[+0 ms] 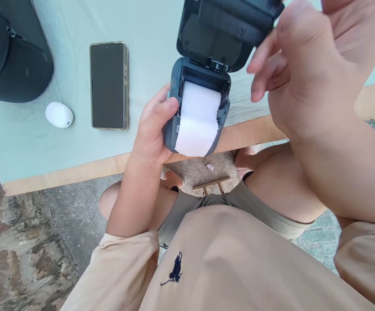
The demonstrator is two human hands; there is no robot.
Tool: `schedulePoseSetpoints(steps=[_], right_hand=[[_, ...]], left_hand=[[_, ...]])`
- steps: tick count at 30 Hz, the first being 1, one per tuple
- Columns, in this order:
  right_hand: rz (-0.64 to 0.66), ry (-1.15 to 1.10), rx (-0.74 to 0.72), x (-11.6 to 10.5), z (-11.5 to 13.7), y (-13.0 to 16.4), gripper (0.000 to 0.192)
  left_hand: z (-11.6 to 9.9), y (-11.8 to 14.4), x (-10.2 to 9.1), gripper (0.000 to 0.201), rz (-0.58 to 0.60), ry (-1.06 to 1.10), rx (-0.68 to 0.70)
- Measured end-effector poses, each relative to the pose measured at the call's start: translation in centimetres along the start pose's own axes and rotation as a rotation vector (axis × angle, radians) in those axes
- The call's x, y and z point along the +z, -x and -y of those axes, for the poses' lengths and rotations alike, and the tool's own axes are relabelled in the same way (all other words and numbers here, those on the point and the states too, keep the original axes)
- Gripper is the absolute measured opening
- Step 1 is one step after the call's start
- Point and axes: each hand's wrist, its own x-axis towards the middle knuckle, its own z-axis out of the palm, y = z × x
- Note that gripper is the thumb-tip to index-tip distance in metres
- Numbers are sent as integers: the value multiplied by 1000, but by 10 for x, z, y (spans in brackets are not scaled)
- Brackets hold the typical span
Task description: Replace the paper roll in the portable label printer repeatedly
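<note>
While its lid (229, 26) stands flipped open, a small dark label printer (196, 108) is held just over the near table edge (77, 172), a white paper roll (198, 119) seated inside. It is gripped at its side by the left hand (153, 129), fingers curled. The right hand (291, 73) is raised beside the lid, fingers loosely bent, holding nothing. A smartphone (109, 85), a white earbud case (58, 115) and a black bag (11, 52) are laid well apart to the left.

Left hand (153, 129) grips open printer (200, 86), paper roll (198, 119) inside; right hand (291, 65) raised beside lid.
</note>
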Motion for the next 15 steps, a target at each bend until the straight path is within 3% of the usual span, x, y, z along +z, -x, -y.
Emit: schedulePoseSetpoints(steps=[3,6,9,12,15], right_hand=[[-1,59,-73,0,-1,0,13],[160,418,-149,-2,-1,0,16],[384,790,-103,2,1,-1,23],[419,920,-30,9,3,-3,29],[482,1022,28,15,4,-6,38]], left_hand=[[-1,0,2,55,-17,-15,-1],[-1,2,4,54,4,-36,23],[-2,4,4,55,62,-6,21],[-2,5,4,63,91,8,-11],[-2,5,3,56,67,7,4]])
